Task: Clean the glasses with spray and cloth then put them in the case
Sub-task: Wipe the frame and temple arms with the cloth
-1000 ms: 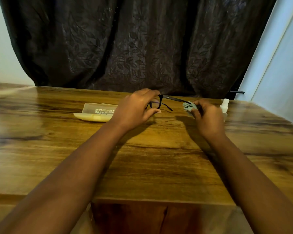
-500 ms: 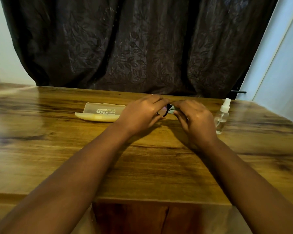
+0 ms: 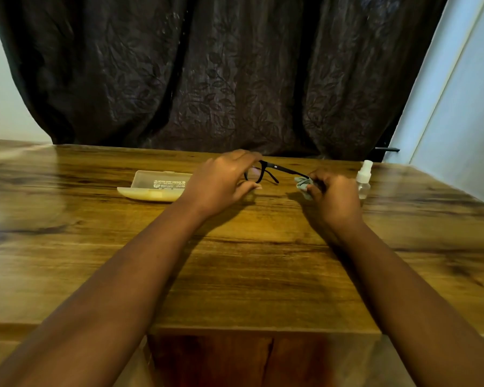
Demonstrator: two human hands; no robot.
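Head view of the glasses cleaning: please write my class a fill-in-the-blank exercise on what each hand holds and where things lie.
1. The left hand holds the front of the black ____.
2. The right hand pinches a crumpled grey ____ at the tip of one temple arm.
3. The spray bottle stands upright on the table, just to the ____ of the right hand.
4. The pale case lies ____, its lid tipped back.

Missing words: glasses; cloth; right; open

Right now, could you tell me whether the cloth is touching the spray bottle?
Apart. The head view shows the cloth bunched in the right hand, with that hand's knuckles lying between it and the bottle.
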